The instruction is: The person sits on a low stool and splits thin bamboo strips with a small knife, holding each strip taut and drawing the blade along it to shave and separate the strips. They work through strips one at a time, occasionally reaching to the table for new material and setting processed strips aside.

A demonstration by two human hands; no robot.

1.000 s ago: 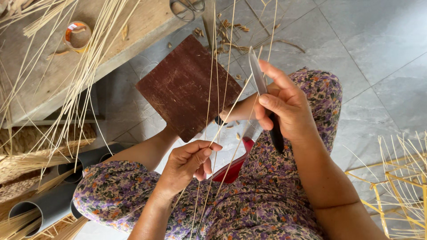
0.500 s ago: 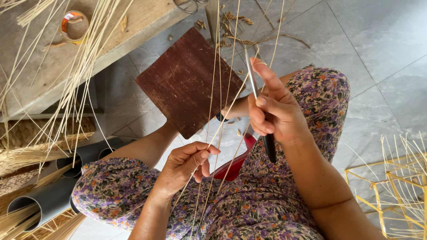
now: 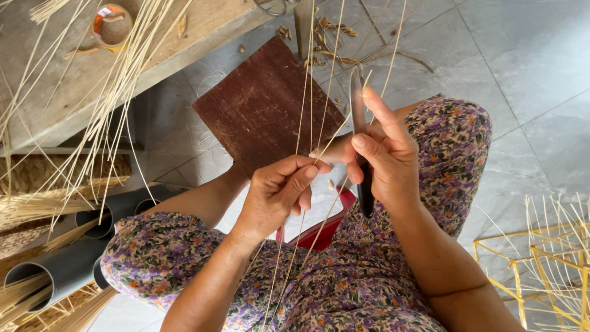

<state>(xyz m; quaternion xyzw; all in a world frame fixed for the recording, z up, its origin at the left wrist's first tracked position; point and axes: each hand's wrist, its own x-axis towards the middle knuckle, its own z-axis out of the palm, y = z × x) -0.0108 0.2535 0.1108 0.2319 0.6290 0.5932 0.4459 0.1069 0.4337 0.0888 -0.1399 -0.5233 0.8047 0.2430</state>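
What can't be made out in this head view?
- Knife: the right hand covers its middle.
- Thin strips: their upper ends run off the top edge, and the left hand hides where they are pinched.
- Red thing on the lap: mostly hidden behind both hands.
- Yellow frame: cut by the right edge.

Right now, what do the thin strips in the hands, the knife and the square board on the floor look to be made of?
Thin strips: pale, straw-coloured, matte and springy, probably split bamboo or rattan. Knife in the right hand: grey dull-sheen blade, likely steel; handle dark, material unclear. Square board: reddish-brown, scuffed, flat, looks like hardboard or coated plywood. The left hand pinches the strips.
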